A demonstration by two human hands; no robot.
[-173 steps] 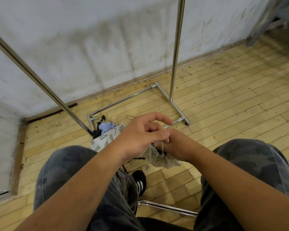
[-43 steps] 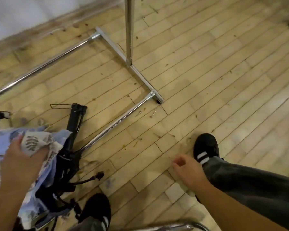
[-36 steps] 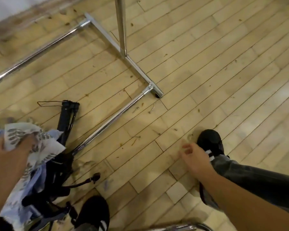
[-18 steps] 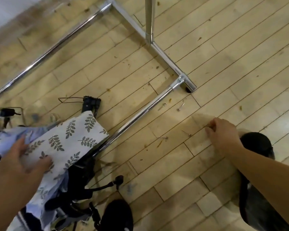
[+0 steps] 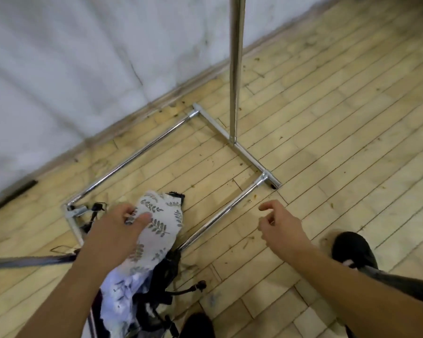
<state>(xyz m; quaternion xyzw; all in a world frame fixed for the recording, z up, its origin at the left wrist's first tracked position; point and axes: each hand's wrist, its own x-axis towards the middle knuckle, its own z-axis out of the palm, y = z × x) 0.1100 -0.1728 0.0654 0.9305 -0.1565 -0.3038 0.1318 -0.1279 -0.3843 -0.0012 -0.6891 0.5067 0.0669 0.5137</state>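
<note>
Left grip (image 5: 115, 230) closed on leaf-print cloth (image 5: 159, 228) at upper edge, thumb on top. Cloth draped over black strapped gear (image 5: 166, 281) on floor (image 5: 327, 142), just beside front rail of chrome rack base (image 5: 220, 215). Right grip (image 5: 282, 225) over floor past rail, fingers loosely curled, nothing in it. Cloth looks light, limp; will sag, may snag on straps. Best hold: two corners of top edge, lift straight up.

Cloth (image 5: 156, 228) was white with grey-green leaf sprigs; fabric (image 5: 119, 291) under it was pale blue. Gear (image 5: 164, 272) black. Rack (image 5: 235, 69) chrome-silver. Floor (image 5: 327, 118) pale yellow strips, brown-flecked. Shoe (image 5: 352, 247) black, white stripe. Wall (image 5: 83, 69) off-white.
</note>
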